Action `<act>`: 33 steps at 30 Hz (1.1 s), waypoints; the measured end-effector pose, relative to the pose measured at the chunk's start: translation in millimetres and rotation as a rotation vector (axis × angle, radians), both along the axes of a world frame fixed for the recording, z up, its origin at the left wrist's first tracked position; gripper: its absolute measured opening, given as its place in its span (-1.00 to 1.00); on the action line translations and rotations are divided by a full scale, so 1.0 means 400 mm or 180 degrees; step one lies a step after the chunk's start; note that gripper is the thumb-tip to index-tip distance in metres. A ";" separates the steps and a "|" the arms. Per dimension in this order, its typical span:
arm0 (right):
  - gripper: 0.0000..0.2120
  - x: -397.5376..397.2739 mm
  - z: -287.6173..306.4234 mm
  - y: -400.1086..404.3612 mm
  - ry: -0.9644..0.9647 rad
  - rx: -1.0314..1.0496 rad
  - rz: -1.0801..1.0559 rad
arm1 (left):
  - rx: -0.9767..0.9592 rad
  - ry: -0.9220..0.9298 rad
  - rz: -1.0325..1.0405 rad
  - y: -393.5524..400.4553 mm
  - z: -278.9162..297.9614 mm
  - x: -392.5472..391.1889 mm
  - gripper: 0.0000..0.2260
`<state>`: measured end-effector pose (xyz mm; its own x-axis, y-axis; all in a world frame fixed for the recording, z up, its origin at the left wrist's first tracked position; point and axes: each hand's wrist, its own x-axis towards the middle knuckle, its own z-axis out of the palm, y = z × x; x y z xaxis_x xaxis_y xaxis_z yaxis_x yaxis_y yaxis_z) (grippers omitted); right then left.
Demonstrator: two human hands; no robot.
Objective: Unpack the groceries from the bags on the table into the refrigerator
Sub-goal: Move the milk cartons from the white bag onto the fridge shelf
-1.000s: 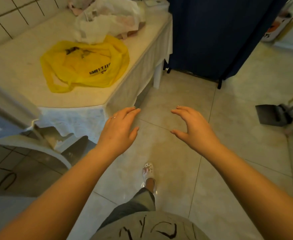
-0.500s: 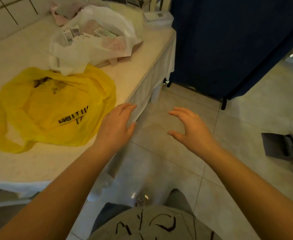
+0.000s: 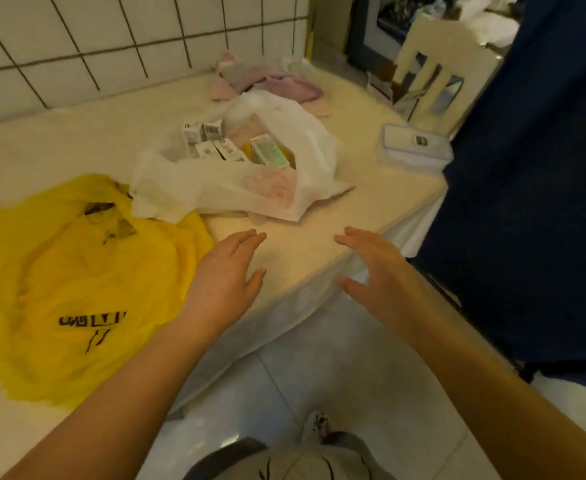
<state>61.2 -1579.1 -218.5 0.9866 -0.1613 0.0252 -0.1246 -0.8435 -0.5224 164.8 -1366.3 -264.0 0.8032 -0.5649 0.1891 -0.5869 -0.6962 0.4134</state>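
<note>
Closing on the tabletop over the last second, the person now has both hands above its near right corner instead of over bare floor, so the next grab is within reach. The left hand and right hand are spread and hold nothing. The white bag lies mid-tabletop, just beyond the fingertips, its mouth gaping upward and towards the tiled wall, small cartons showing inside; its long axis runs roughly parallel to the wall. The flat yellow bag looks emptied
</note>
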 end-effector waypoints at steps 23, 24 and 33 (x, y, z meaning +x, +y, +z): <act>-0.41 0.820 0.014 -0.043 -0.0005 -0.0184 0.1453 | -0.0439 0.0477 0.1787 -0.064 0.057 0.520 -0.50; -0.42 0.843 0.009 -0.037 0.0037 -0.0200 0.1445 | -0.0470 0.0564 0.1772 -0.069 0.057 0.546 -0.52; -0.56 1.006 -0.094 0.020 0.0753 -0.0129 0.1206 | -0.0247 0.1340 0.1755 -0.095 -0.015 0.707 -0.57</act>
